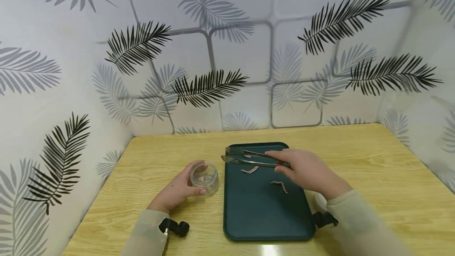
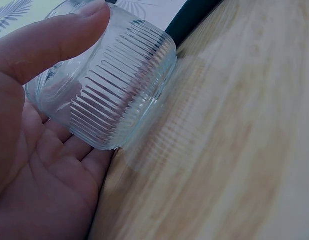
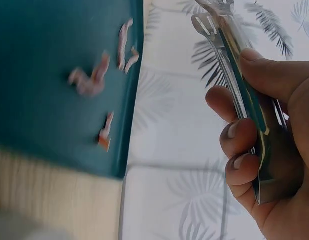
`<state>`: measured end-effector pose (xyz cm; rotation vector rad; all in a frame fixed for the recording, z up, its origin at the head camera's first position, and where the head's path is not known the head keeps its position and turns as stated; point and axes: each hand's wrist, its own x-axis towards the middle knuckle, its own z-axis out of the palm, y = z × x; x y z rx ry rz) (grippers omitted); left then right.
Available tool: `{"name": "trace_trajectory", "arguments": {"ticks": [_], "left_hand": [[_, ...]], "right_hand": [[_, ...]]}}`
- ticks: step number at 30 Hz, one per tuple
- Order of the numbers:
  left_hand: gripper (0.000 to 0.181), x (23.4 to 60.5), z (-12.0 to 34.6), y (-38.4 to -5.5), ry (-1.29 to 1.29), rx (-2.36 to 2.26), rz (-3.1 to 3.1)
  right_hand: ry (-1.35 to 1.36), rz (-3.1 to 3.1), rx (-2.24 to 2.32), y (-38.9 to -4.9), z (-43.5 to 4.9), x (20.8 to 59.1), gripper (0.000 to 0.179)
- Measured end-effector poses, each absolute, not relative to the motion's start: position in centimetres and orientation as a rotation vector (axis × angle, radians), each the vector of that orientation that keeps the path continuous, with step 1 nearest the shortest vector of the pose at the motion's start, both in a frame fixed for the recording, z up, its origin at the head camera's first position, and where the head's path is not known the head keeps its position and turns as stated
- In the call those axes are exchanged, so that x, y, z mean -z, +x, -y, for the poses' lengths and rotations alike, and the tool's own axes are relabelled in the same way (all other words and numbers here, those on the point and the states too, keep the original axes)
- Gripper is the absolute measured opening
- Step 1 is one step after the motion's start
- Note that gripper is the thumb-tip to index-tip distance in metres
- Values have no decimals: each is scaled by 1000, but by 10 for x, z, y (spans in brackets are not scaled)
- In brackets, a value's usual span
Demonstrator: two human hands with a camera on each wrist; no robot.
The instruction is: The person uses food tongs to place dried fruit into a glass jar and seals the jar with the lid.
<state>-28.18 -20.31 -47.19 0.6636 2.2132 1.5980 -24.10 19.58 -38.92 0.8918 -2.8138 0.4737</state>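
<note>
My left hand (image 1: 179,189) grips a clear ribbed glass jar (image 2: 124,80), thumb on one side and fingers round the other. The open-topped jar is at the tray's left, over the wooden table; some small brownish matter shows at its bottom. My right hand (image 1: 307,169) holds metal tongs (image 3: 247,95) by the handles. Their tips are apart with nothing between them, above the far left edge of a dark green tray (image 1: 263,220). Thin pinkish-brown strips (image 1: 279,186) lie scattered on the tray's far half; in the right wrist view a bent strip (image 3: 89,82) looks meat-like.
A whitish rounded object (image 1: 320,200) sits right of the tray, partly hidden by my right forearm. The light wooden table (image 1: 170,153) meets a leaf-patterned wall (image 1: 245,102) at the back. Each wrist bears a small black mount.
</note>
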Motion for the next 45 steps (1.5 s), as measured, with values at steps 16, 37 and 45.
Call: {"name": "trace_trajectory", "arguments": {"ticks": [16, 37, 45], "left_hand": [[90, 475, 205, -283, 674, -1604, -2222], [90, 473, 205, -281, 653, -1591, -2228], [91, 474, 205, -282, 661, -1581, -2240]], "right_hand": [[719, 2922, -447, -231, -279, 402, 48], [602, 2947, -423, -219, -308, 418, 43], [596, 2961, -452, -219, -309, 422, 43]]}}
